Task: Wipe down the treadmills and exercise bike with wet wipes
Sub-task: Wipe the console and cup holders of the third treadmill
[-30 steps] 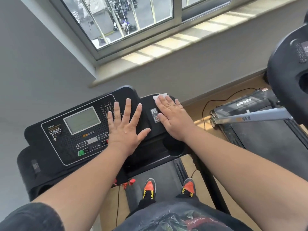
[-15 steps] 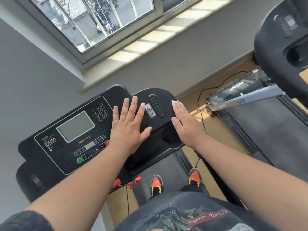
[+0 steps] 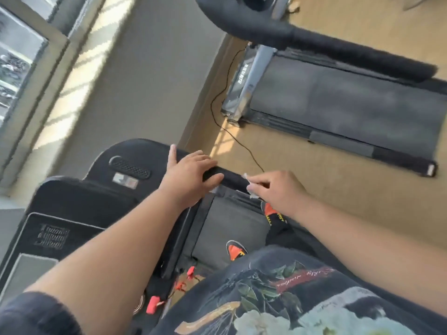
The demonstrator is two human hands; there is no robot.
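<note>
Two treadmills: near treadmill (image 3: 101,204), second treadmill (image 3: 338,100) beyond. Left hand (image 3: 191,175) grasps the near handrail (image 3: 232,178); right hand (image 3: 278,192) pinches one wet wipe (image 3: 251,189) against it. Wipe mostly hidden, frame blurred.
</note>
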